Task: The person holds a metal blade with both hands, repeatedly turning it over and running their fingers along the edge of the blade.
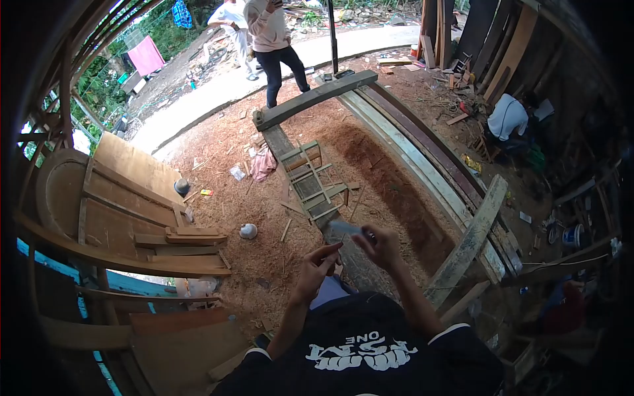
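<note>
My right hand point(378, 245) is raised before my chest, its fingers closed round one end of a flat, pale blue-grey piece point(344, 228) that looks like a blade. That piece points left over a long wooden plank point(362, 269). Just left of it, my left hand point(319, 269) has its thumb and fingers pinched together; whatever they hold, if anything, is too small to make out. The hands are close to each other but apart. Ahead on the plank lies a small frame of wooden strips point(316, 175).
Wood shavings cover the ground point(231, 211). Long boards point(409, 155) run along the right, with a slanted beam point(470, 241) across them. Wooden panels point(125, 204) lean at left. One person point(274, 39) stands ahead beside another; a third person point(508, 117) crouches at right.
</note>
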Demonstrator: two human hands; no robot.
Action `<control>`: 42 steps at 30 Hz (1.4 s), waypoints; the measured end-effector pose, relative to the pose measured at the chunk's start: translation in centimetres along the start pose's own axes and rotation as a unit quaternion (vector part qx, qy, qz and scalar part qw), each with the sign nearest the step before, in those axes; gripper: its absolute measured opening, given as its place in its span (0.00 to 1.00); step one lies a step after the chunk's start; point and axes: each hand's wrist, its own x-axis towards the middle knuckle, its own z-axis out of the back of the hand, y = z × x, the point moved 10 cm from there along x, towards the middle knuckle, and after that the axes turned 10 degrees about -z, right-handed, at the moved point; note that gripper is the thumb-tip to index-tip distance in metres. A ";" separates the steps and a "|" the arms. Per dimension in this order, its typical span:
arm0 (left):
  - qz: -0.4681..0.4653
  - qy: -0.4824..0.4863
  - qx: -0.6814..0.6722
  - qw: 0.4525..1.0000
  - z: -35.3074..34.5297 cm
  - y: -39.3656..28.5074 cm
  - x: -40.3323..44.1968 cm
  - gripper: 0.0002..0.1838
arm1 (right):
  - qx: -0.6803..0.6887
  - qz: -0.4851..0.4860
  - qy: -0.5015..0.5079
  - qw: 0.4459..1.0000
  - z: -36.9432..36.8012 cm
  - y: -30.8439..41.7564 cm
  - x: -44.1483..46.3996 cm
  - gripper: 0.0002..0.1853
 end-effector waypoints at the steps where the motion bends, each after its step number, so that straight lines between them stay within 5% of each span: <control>1: 0.007 -0.007 0.000 1.000 0.0 -0.5 0.0 0.08 | -0.012 0.025 -0.002 1.000 -0.1 0.7 0.0 0.16; 4: -0.035 0.022 -0.026 0.999 0.5 0.4 0.3 0.07 | -0.084 0.103 0.050 0.990 -2.0 3.1 -1.9 0.16; 11: -0.009 -0.004 -0.030 1.000 1.3 -0.3 0.1 0.07 | -0.013 0.055 -0.018 0.998 -0.3 1.5 0.2 0.15; 15: -0.034 0.014 -0.017 0.999 1.6 0.4 0.4 0.07 | -0.038 0.163 0.065 0.984 -2.5 4.6 -2.1 0.16; 18: -0.010 0.005 -0.020 1.000 1.0 -0.9 -0.1 0.07 | -0.009 -0.002 -0.023 1.000 -0.1 -0.3 0.8 0.17; 25: -0.047 0.042 -0.047 0.997 0.8 0.2 0.4 0.14 | -0.033 0.111 0.032 0.993 -1.7 1.9 -1.2 0.18; 28: -0.005 0.040 -0.027 0.999 0.6 -0.2 0.0 0.17 | -0.016 0.002 -0.049 0.999 1.0 -0.7 0.8 0.16; 32: -0.035 0.055 -0.032 0.997 1.1 1.5 0.4 0.17 | -0.060 0.171 0.043 0.982 -1.5 5.1 -2.4 0.17; 36: 0.007 0.033 -0.028 0.999 0.4 0.1 0.5 0.17 | -0.019 0.027 -0.025 0.999 0.3 -0.3 0.8 0.18; 42: -0.030 0.057 -0.020 0.998 0.5 1.8 1.1 0.20 | -0.052 0.134 0.019 0.989 -0.5 3.5 -1.5 0.17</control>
